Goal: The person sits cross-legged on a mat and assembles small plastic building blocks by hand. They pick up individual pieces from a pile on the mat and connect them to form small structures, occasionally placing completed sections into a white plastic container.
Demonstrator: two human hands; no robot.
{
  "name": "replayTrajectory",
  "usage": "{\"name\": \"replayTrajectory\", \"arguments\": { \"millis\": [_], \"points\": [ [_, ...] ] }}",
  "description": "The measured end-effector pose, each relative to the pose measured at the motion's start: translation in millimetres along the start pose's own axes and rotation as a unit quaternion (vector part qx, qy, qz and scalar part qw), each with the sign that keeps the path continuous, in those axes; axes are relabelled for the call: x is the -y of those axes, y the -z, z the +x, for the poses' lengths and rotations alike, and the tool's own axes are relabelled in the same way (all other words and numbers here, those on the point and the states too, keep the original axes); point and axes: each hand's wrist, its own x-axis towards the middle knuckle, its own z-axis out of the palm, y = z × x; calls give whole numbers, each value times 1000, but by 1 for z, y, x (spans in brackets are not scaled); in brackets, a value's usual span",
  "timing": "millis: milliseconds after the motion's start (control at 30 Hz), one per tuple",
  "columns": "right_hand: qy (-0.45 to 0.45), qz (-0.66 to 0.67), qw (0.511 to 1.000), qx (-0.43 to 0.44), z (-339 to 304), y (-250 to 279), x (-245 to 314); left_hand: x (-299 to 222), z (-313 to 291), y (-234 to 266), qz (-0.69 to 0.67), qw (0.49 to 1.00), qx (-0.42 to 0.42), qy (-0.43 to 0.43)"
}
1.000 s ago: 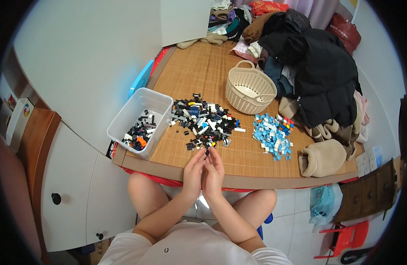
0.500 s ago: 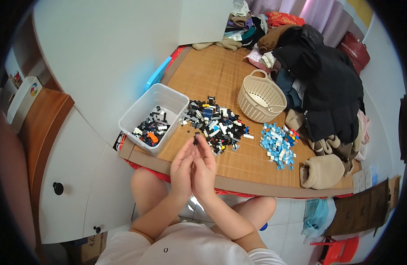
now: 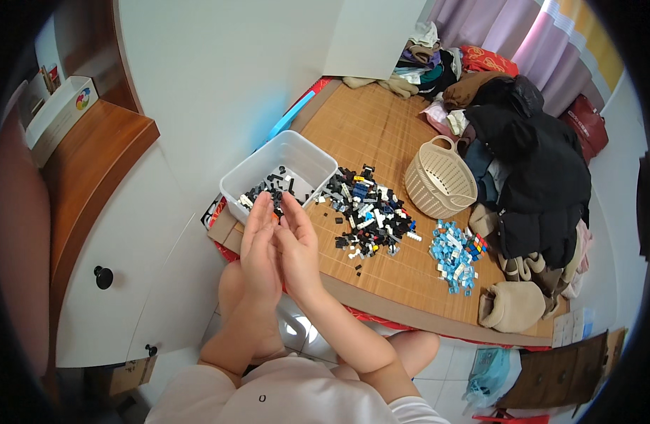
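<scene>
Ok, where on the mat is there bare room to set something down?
The widest bare patch of the mat lies beyond the mixed bricks, left of the basket. A smaller one lies toward the near edge, between the mixed bricks and blue bricks. It is crowded between the bin and mixed bricks, and right of the basket, where clothes crowd in.

Left hand point(image 3: 258, 258) and right hand point(image 3: 301, 260), bare, side by side and touching, cupped together; fingers point(image 3: 295, 215) extended away from the body, tips apart; thumbs close together; hollow between palms hidden. Left forearm point(image 3: 239, 343), rising steeply; right forearm point(image 3: 349, 328), slanting up and leftward.
</scene>
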Motion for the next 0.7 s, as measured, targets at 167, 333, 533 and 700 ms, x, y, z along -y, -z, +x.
{"name": "replayTrajectory", "arguments": {
  "millis": [167,333,533,700],
  "points": [
    [12,-51,999,0,1,3,-5,-8,-3,-5,-5,1000,-20,-3],
    [19,-54,998,5,-2,5,0,-7,-6,-8,5,1000,-12,5],
    [28,-46,997,-48,-19,29,3,6,-16,-13,-7,997,55,51],
    [52,-90,987,-124,-44,97,-8,45,-21,-11,51,987,115,96]
  ]
}}
